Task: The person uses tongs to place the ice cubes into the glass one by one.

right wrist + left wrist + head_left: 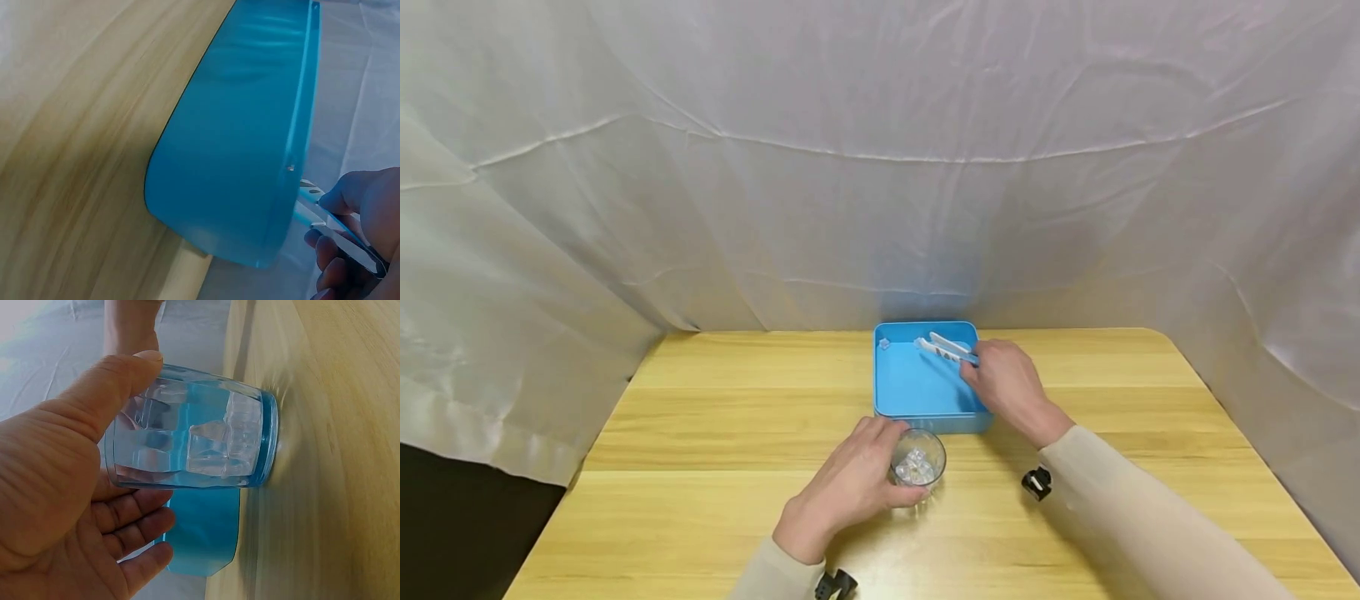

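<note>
My left hand [857, 473] holds a clear drinking glass [181, 434] upright on the table, thumb on the near side and fingers round the far side. Several clear ice-like cubes [915, 468] lie in the bottom of the glass. With my right hand [1009, 385] I grip a pair of white and blue tongs [951, 348], their tips pointing left over the back of a blue tray [925, 379]. One clear cube [917, 342] is at the tong tips; whether they pinch it I cannot tell. Another cube [884, 343] lies in the tray's back left corner.
The tray stands just behind the glass on a light wooden table [737, 433]. A pale grey curtain [820, 208] hangs behind the table's far edge and along both sides. A small black device [1037, 482] sits at the right wrist, another [837, 585] at the left.
</note>
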`<state>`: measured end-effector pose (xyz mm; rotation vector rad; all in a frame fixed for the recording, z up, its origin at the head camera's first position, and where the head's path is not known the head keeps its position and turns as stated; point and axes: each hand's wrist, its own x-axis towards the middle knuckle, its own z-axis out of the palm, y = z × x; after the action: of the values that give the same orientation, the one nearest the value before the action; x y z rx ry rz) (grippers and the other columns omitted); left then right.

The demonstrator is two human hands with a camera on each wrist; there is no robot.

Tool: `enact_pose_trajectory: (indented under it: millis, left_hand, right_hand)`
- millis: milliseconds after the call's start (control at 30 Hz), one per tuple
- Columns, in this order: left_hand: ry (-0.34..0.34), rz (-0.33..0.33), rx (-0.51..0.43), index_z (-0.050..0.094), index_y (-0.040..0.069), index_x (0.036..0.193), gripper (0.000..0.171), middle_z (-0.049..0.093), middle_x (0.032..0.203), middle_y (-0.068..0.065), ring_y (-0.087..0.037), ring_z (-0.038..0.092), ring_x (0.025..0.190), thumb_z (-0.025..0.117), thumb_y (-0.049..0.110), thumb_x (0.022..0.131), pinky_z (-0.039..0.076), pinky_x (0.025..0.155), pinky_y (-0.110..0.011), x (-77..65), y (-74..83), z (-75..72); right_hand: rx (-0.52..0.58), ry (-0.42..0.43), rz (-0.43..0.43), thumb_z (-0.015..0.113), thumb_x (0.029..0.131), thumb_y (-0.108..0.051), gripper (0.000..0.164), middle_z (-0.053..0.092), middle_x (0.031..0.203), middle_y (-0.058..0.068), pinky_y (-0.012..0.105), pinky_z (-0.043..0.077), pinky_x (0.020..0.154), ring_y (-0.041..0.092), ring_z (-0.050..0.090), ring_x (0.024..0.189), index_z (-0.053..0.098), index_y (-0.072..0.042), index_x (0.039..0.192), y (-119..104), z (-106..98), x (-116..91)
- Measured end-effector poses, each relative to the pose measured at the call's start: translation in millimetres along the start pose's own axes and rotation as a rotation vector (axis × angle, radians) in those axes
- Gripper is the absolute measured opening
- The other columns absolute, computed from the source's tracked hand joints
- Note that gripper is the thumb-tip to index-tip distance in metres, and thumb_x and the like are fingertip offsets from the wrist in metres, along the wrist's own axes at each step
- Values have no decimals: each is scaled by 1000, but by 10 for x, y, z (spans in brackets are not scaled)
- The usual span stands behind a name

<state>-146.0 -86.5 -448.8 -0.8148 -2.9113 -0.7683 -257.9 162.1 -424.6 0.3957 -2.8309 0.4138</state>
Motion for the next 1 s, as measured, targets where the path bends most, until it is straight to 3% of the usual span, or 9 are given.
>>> enact_pose_trajectory:
  millis: [267, 667, 1000]
  left_hand:
    - [-1, 5, 9, 58, 8, 144, 82, 63, 135, -3, -20, 56, 122, 85, 55, 83, 54, 104, -38, 0, 10, -1]
    - [-20, -6, 19, 57, 8, 146, 83, 62, 135, -3, -19, 55, 122, 83, 57, 84, 53, 104, -36, 4, 33, -14]
    - [0, 12, 7, 58, 7, 144, 81, 62, 135, -4, -19, 55, 120, 85, 53, 84, 54, 102, -37, 12, 37, -11]
  right_hand:
    - [-14, -45, 28, 66, 96, -21, 26, 53, 69, 5, 33, 40, 54, 23, 50, 61, 61, -6, 76, 2, 98, 72]
    - [-16, -37, 29, 65, 95, -21, 30, 53, 67, 5, 37, 44, 55, 24, 50, 60, 55, -9, 69, -30, 169, 137]
    - [-24, -67, 51, 65, 98, -22, 28, 55, 71, 6, 34, 44, 54, 24, 52, 62, 61, -6, 76, -57, 182, 163]
